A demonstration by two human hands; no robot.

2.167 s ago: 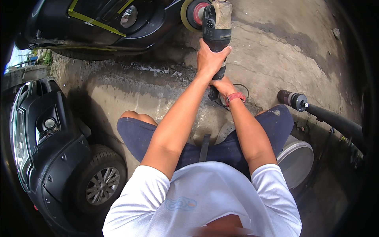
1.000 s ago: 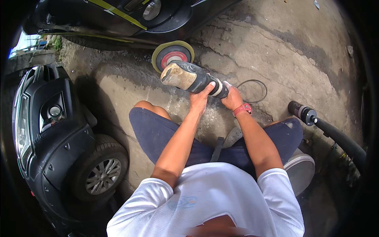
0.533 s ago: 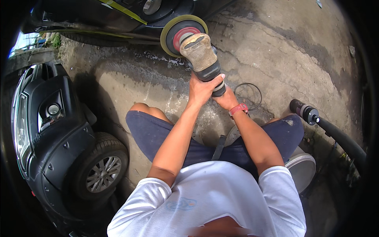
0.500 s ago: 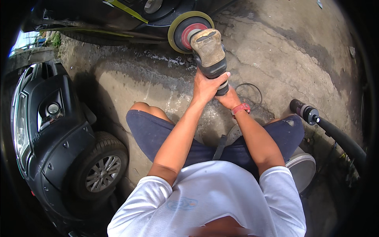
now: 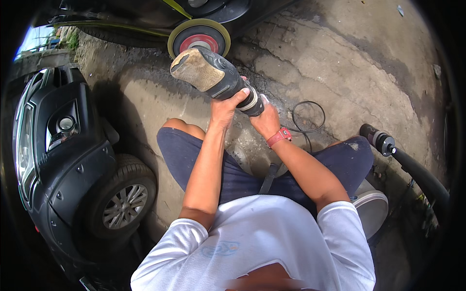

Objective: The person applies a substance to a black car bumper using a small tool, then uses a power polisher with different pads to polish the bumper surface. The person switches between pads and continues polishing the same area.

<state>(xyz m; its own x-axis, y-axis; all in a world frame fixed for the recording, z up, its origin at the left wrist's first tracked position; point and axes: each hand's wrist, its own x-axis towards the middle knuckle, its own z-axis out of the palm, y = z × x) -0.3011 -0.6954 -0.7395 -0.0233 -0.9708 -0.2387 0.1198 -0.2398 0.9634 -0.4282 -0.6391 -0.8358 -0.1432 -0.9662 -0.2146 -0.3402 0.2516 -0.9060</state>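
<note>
Polisher (image 5: 213, 77): held in the air above the cracked concrete floor (image 5: 359, 63), its round pad (image 5: 199, 38) against the dark car panel (image 5: 145, 14) at the floor's far edge. Long axis runs from the hands up-left toward the pad. Left hand (image 5: 224, 107) clamped around the body; right hand (image 5: 264, 119) clamped on the rear grip. Judgement: keep the pad flat with even pressure, and the cord (image 5: 308, 119) clear.

A single head-worn fisheye view looks steeply down from above the person's white shirt, which fills the lower edge of the frame. It faces forward and down over the knees to the concrete floor (image 5: 369, 63), which curves away in the upper right. Both forearms rise from the bottom centre, close to the lens. The rim is dark and bends straight edges.
</note>
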